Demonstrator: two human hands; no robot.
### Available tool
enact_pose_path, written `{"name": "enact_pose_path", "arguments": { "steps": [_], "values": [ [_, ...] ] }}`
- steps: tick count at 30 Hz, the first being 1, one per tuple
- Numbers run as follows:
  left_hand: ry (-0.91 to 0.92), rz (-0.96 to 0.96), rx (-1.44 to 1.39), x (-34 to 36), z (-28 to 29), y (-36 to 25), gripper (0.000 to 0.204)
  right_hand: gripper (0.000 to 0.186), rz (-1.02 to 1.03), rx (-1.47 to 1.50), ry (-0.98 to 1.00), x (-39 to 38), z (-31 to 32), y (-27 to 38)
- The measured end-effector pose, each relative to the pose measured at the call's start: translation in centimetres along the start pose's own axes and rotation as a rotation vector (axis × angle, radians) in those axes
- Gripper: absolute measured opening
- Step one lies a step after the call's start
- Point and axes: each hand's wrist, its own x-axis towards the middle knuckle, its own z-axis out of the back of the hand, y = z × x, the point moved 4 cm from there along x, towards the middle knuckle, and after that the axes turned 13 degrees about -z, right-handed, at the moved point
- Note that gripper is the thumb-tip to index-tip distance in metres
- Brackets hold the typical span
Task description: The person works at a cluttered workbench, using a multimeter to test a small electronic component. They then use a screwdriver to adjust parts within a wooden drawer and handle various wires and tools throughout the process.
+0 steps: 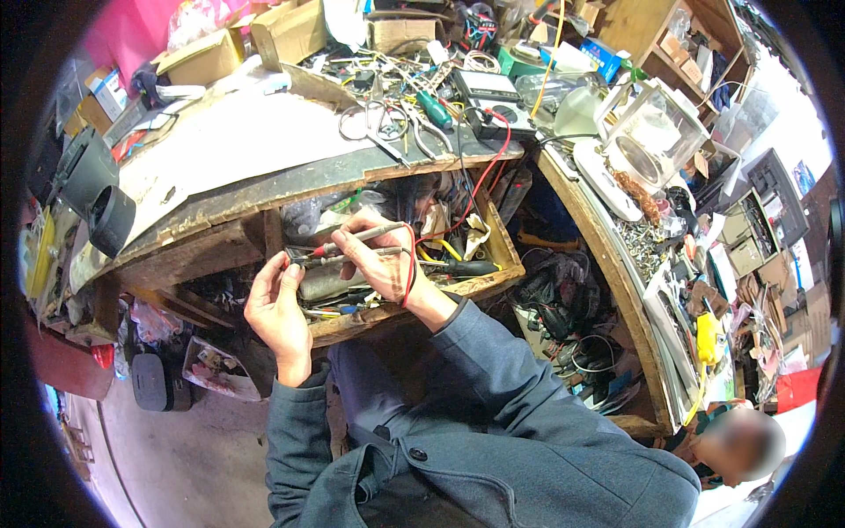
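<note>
My right hand (383, 268) is closed around a pair of multimeter probes, above an open wooden drawer (414, 304). One probe (326, 250) has a red collar near its tip; the other lies just below it. Both point left toward my left hand (277, 317), whose thumb and fingers pinch something small with a bit of red, too small to name. The probe tips come close to it; whether they touch I cannot tell. A red lead (482, 183) loops from the probes up to the multimeter (495, 110) on the bench.
Scissors (378, 132), pliers (429, 136) and a green-handled screwdriver (434, 109) lie on the cluttered bench beyond the drawer. A black-handled tool (471, 267) rests inside the drawer. Another bench with loose screws (653, 251) runs along the right. A person (739, 444) is at lower right.
</note>
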Motion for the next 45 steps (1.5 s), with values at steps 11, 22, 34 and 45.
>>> {"name": "enact_pose_path", "arguments": {
  "steps": [11, 22, 34, 45],
  "values": [
    [-0.023, 0.043, -0.031, -0.1, 0.0, 0.0, 0.028, 0.015, -0.020, 0.003, 0.000, 0.0, 0.0, -0.2],
    [0.019, 0.025, -0.053, 0.1, -0.4, -0.3, 0.022, 0.015, -0.032, -0.030, -0.008, 0.1, 0.3, -0.4],
    [-0.014, 0.012, -0.021, 0.0, -0.2, -0.4, 0.019, 0.014, -0.002, -0.026, -0.003, -0.1, -0.1, 0.2],
    [-0.037, -0.024, -0.050, 0.3, 0.0, 0.0, 0.015, 0.014, 0.028, 0.034, -0.001, 0.2, 0.2, -0.4]
  ]
}}
